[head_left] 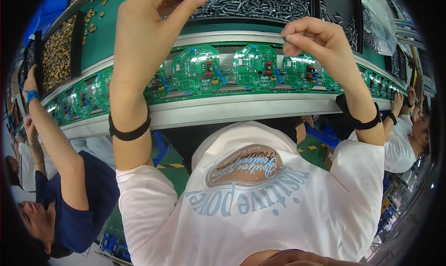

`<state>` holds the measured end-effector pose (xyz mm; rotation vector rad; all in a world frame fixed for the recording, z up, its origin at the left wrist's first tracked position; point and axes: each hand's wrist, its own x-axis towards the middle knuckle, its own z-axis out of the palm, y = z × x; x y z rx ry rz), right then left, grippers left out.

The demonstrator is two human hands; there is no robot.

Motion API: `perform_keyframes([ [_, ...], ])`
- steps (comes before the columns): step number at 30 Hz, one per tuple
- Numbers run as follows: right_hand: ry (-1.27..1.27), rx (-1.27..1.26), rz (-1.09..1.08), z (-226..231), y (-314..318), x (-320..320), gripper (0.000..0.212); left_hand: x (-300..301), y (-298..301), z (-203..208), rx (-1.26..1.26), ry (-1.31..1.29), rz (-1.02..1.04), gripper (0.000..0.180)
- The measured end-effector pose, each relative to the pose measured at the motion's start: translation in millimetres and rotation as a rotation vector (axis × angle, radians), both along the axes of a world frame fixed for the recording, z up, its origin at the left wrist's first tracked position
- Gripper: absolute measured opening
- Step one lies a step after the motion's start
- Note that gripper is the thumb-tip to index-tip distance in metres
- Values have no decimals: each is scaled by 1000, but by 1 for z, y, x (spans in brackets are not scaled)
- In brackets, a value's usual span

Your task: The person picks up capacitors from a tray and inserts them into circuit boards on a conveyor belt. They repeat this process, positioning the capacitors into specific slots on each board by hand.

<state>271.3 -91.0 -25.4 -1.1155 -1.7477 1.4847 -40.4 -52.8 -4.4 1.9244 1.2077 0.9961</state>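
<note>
My left hand is raised over the near edge of the parts bench, thumb and fingers pinched together by the tray; what they hold, if anything, is too small to make out. Between the thumb and fingertips of my right hand sits a small dark component, above the line of boards. A black-edged tray of many small dark cylindrical components lies just beyond both hands. Below them, green circuit boards with red, blue and black parts stand in a row along a metal rail.
At the left is a tray of small brass-coloured parts, some scattered on the green bench top. More dark components and a clear plastic bag are at the right. Co-workers at both sides reach to the line; one wears a dark blue shirt.
</note>
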Motion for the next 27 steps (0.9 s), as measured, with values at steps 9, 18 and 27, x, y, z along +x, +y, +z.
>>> perform_keyframes([
  [9,108,-210,-82,-2,-3,-3,18,-9,2,-11,70,48,-40,15],
  [18,8,-9,-61,-7,-5,-4,17,-14,10,-16,102,-30,-132,18],
  [27,-406,439,91,-27,5,-19,11,11,-5,9,-117,41,73,6],
])
